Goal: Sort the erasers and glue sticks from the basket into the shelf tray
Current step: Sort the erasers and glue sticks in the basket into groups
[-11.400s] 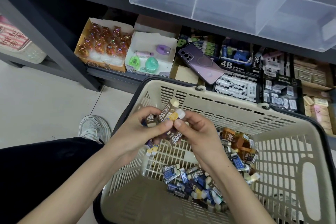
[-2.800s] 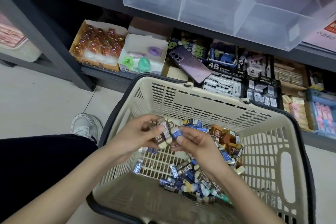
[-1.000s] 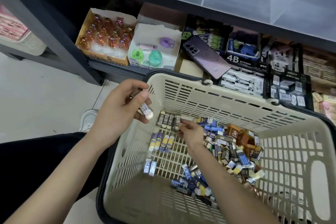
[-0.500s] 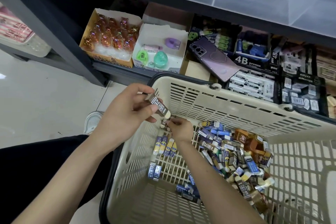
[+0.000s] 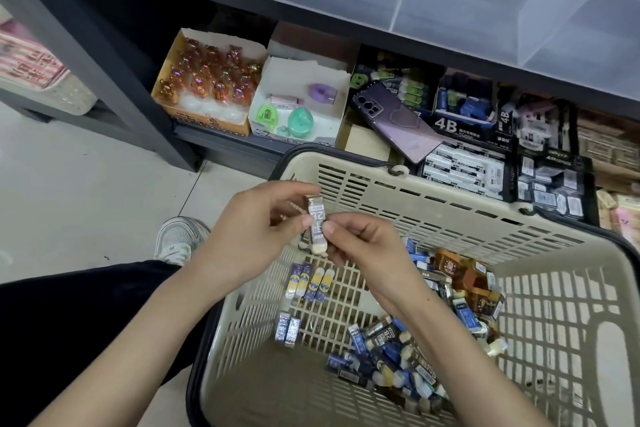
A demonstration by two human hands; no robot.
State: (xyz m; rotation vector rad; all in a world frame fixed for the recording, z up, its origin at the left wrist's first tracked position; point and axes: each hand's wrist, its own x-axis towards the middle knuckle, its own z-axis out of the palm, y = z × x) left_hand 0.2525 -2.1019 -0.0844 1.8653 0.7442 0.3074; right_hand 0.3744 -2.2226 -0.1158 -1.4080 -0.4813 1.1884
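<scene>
Pinching eraser [image 5: 317, 212] between left fingers [image 5: 305, 220], right fingers [image 5: 329, 227]

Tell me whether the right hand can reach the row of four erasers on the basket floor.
Probably yes: the row of erasers lies uncovered in the basket below the right hand, though that hand and the left hand pinch another eraser.

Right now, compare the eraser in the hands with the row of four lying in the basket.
The held eraser has a brownish 2B sleeve; the row of four has blue-and-yellow sleeves. Left hand and right hand pinch the held eraser upright; the row of four lies flat in the basket. Both show pale tips.
</scene>
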